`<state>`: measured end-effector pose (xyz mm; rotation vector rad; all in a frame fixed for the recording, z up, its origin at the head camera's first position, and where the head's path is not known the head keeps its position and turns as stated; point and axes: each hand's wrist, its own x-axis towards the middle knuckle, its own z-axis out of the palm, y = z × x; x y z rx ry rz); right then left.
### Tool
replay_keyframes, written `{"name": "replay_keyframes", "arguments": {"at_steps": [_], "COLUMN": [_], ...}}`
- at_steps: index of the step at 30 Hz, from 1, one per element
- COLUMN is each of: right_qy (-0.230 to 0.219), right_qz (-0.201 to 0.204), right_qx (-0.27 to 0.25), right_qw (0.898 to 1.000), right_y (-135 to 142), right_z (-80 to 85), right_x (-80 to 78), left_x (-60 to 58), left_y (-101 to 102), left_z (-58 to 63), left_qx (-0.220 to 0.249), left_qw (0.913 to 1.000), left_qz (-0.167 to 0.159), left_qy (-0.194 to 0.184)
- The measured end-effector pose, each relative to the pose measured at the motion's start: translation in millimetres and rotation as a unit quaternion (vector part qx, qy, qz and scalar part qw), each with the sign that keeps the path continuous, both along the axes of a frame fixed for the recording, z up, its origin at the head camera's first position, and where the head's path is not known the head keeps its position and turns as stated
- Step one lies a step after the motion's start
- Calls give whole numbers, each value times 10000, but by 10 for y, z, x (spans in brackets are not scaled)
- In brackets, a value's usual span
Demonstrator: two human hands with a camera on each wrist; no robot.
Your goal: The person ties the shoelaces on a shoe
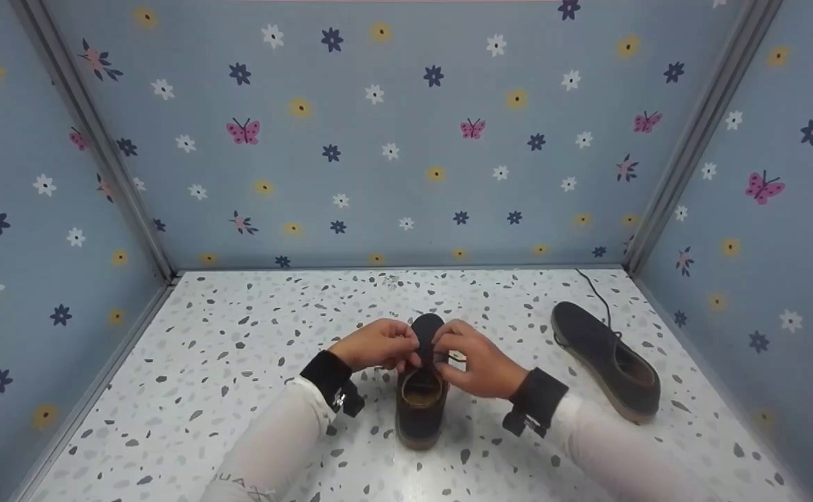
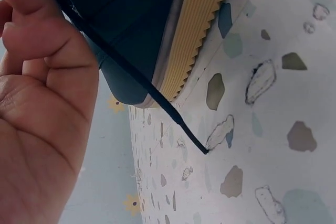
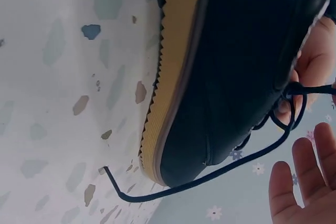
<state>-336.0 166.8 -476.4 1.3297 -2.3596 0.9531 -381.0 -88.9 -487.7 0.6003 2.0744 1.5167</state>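
A dark shoe [image 1: 420,418] with a tan, ridged sole stands upright on the speckled surface, toe pointing away. My left hand [image 1: 382,345] is at the left of its lacing, fingers curled and pinching a dark shoelace [image 2: 126,66], whose loose end trails down past the shoe's side. At the right of the lacing, my right hand [image 1: 480,359] pinches a lace that runs taut out of the right wrist view's edge; its other fingers [image 3: 307,166] are spread. A loop of lace [image 3: 302,111] sits over the eyelets. The pinching fingertips are mostly cut off there.
A second dark shoe [image 1: 609,362] lies to the right, its lace [image 1: 595,289] stretching toward the back wall. Flowered blue panels [image 1: 406,139] enclose the back and both sides of the white speckled surface [image 1: 239,362].
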Motion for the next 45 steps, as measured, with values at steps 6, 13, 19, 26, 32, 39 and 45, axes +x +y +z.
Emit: {"name": "replay_keyframes", "arguments": {"at_steps": [6,13,19,26,32,39,45], "right_qy": [-720,-770,-1129,-1791,-1882,-2000,-1966], "right_qz": [-356,-641,-731,-1027,-1008,-1012,-1030], "right_qx": [-96,-245,-555,-932,-1300,-1418,-1533], "right_qw": [9967,9947,9894,9740,9683,9642,9629], "right_y": [57,83,82,89,103,127,130], "right_z": [78,123,124,114,111,68,48], "right_x": [-43,-75,-94,-96,-112,-107,-83], "left_x": [3,7,5,30,84,162,219], "left_y": [-1,-3,-4,-34,-46,-59,-55], "left_z": [2,21,20,29,22,-9,-64], "left_qx": [-163,-365,-508,-606,-649,-344,-95], "left_qw": [9994,9976,9950,9899,9854,9855,9844], "left_qz": [71,142,168,190,278,567,798], "left_qy": [284,566,838,1269,1548,1562,1564]}}
